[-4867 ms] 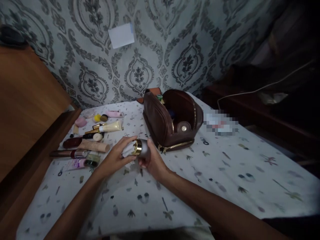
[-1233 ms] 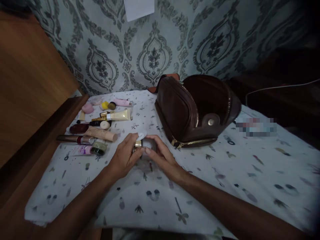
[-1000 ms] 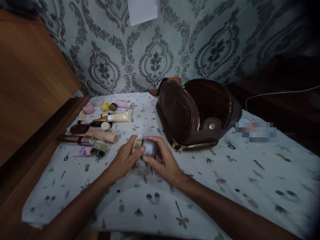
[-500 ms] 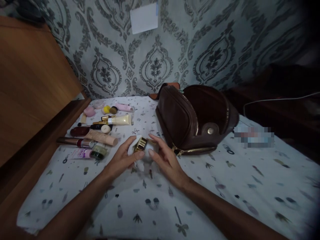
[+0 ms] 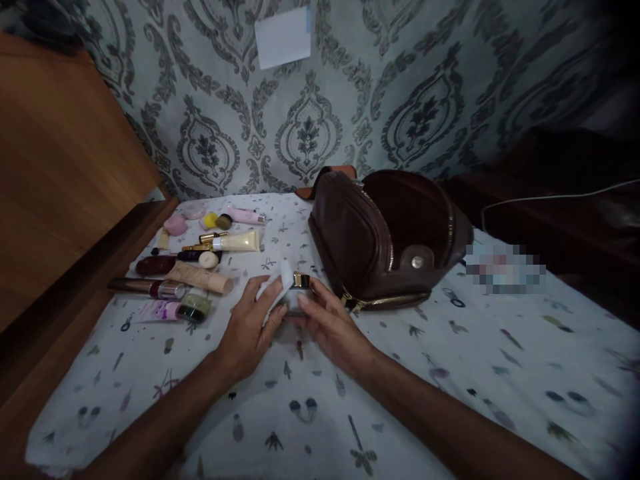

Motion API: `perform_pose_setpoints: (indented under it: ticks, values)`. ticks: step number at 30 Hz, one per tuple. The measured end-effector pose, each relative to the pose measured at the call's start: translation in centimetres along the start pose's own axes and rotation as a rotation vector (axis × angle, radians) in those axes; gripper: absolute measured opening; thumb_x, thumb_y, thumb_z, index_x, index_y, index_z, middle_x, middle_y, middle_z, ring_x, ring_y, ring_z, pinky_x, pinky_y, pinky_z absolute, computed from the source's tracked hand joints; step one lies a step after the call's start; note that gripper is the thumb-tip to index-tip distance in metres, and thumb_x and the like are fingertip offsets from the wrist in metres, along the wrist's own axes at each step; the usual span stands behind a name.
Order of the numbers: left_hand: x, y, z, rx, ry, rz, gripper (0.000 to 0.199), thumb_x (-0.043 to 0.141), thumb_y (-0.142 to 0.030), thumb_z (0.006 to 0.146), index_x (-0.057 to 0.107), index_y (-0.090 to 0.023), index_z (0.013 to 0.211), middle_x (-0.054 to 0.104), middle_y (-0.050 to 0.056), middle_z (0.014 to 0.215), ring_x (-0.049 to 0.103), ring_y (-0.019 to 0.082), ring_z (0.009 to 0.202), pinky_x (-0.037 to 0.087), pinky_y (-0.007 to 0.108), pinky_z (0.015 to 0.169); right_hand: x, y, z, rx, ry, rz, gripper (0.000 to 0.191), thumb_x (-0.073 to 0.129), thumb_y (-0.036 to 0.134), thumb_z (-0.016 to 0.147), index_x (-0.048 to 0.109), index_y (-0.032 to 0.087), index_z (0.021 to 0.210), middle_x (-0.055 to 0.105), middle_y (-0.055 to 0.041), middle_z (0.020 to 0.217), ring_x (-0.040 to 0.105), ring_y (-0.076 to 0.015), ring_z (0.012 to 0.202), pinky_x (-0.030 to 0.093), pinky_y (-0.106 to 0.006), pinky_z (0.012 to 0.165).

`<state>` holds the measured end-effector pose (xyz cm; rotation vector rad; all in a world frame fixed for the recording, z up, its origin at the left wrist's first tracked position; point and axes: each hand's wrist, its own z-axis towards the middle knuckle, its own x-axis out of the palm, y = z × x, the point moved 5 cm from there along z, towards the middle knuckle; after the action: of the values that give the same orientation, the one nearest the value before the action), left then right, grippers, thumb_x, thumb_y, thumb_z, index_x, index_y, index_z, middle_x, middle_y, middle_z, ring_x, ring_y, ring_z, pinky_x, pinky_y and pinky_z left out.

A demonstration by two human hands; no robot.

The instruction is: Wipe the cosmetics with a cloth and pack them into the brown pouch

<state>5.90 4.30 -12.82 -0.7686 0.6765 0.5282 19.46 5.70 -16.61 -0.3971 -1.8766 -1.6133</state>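
Note:
Between my hands, above the patterned white cloth, is a small clear bottle [image 5: 296,303] with a shiny gold cap [image 5: 301,280]. My left hand [image 5: 253,323] pinches a white wipe [image 5: 287,277] against the bottle's left side. On the right, my right hand [image 5: 333,320] holds the bottle, thumb in front and fingers behind and below it. An open brown bag [image 5: 350,240] lies just beyond my right hand, its zipper apart. Parts of the bottle are hidden by my fingers.
Several cosmetics lie at the left, among them a cream tube [image 5: 240,241], a beige tube [image 5: 200,277] and a green-lidded jar [image 5: 194,309]. A wooden panel [image 5: 75,133] borders the left side. A blurred item [image 5: 505,269] lies right of the bag.
The bottle has been turned, so its gold cap now sits farther right and more upright. My left hand has shifted with the wipe, its fingers now raised over the bottle's left side.

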Motion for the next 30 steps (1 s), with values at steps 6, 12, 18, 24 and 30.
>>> perform_pose_setpoints:
  ticks: [6,12,18,24,30]
  values:
    - [0.4,-1.0,-0.2,0.215,0.038,0.086,0.039,0.049,-0.017,0.098,0.052,-0.021,0.136,0.046,0.019,0.141,0.05,0.028,0.132,0.054,0.043,0.099,-0.9,-0.1,0.7,0.147,-0.116,0.31,0.022,0.078,0.03,0.079,0.07,0.022,0.097,0.074,-0.0024,0.103,0.068,-0.0151,0.088,0.059,-0.025,0.072]
    - [0.6,-2.1,-0.3,0.362,0.062,0.076,0.054,0.05,-0.009,0.095,0.042,-0.023,0.147,0.041,0.019,0.15,0.04,0.028,0.143,0.046,0.047,0.111,-0.3,0.3,0.7,0.245,-0.066,0.449,0.028,0.076,0.042,0.082,0.072,0.019,0.097,0.075,-0.0043,0.103,0.068,-0.0145,0.084,0.059,-0.022,0.067]
    - [0.9,-1.2,-0.4,0.236,0.075,0.044,0.069,0.048,-0.02,0.099,0.014,-0.025,0.159,0.034,0.02,0.158,0.035,0.027,0.147,0.044,0.044,0.113,-0.4,-0.2,0.3,0.224,-0.036,0.412,0.036,0.09,0.036,0.065,0.073,0.023,0.094,0.076,0.0028,0.092,0.068,-0.0128,0.079,0.056,-0.021,0.062]
    - [1.2,0.5,-0.7,0.09,0.048,-0.013,0.066,0.053,-0.038,0.097,0.025,-0.023,0.155,0.052,0.019,0.145,0.05,0.031,0.136,0.048,0.047,0.109,0.1,-0.6,0.1,0.229,0.054,0.311,0.04,0.087,0.045,0.067,0.073,0.021,0.094,0.076,-0.0021,0.093,0.067,-0.0195,0.094,0.054,-0.028,0.074]
    - [0.3,0.9,-0.5,0.176,-0.078,-0.045,0.055,0.056,-0.028,0.096,0.041,-0.027,0.149,0.055,0.015,0.143,0.054,0.026,0.132,0.051,0.041,0.106,-0.2,-0.8,0.1,0.265,0.028,0.303,0.033,0.081,0.041,0.075,0.071,0.025,0.102,0.076,0.0,0.099,0.068,-0.0192,0.094,0.053,-0.032,0.081]
